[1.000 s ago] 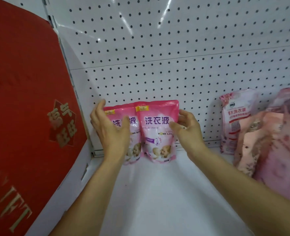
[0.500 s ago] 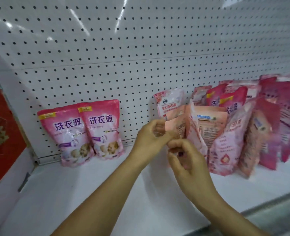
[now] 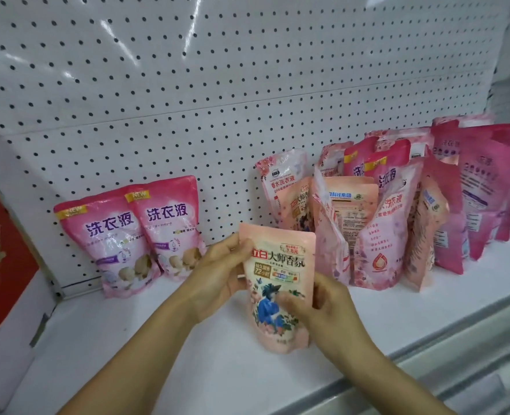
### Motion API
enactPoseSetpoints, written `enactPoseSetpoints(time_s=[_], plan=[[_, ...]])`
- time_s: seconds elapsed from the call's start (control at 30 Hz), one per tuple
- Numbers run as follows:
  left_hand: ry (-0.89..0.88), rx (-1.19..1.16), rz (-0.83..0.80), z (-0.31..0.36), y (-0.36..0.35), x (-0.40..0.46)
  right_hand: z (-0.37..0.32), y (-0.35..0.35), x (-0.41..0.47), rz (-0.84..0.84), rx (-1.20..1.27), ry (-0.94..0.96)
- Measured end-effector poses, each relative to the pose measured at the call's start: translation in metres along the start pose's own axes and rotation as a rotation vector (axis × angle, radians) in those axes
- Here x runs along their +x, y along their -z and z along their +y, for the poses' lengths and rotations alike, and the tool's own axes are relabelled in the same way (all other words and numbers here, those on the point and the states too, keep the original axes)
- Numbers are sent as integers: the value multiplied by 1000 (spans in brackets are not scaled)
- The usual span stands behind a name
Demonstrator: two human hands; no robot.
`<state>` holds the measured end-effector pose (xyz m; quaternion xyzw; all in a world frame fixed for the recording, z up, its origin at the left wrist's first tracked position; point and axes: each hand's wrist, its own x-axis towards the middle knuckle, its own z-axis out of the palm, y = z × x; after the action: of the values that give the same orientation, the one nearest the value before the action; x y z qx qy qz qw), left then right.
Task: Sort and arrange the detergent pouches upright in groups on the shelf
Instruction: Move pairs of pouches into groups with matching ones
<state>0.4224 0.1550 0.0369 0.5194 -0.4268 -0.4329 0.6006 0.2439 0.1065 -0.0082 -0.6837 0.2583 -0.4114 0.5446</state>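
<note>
A second ago I had both hands on the two pink pouches leaning at the shelf's back left corner. Since then I have let them go and reached into the cluster toward the right end. Now my left hand (image 3: 217, 274) and right hand (image 3: 322, 313) hold a peach pouch (image 3: 277, 283) pulled out of that cluster, upright, near the shelf's (image 3: 157, 354) front edge.

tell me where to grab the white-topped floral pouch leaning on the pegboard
Pinch the top seal of the floral pouch from above and the left. Its top stands free against the pegboard, while peach pouches crowd its lower right.
</note>
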Motion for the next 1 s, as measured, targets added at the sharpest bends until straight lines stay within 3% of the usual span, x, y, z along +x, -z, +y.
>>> enactPoseSetpoints(time_s=[0.07, 0.17, 0.33, 0.43, 0.63, 0.8, 1.0], plan=[[32, -27, 55, 3, -10, 11, -4, 7, -6, 50, -4, -11], [-8, 97, 287, 5, -26, 44, -9, 23, -18, 118, 43, -29], [35, 221, 262, -18, -54, 101, -14, 50, -36, 248, 80, -9], [26, 171, 380, -22, -58, 110, -20, 61, -47, 340, 100, 17], [-163, 86, 569, -24, -38, 81, -20, 72, -59, 482, 167, 4], [-265, 140, 581, -11, -37, 32, -20, 76, -58, 516, 232, -16], [-287, 74, 593, -5, -83, -44, -19, 117, -69, 506, 264, -25]])
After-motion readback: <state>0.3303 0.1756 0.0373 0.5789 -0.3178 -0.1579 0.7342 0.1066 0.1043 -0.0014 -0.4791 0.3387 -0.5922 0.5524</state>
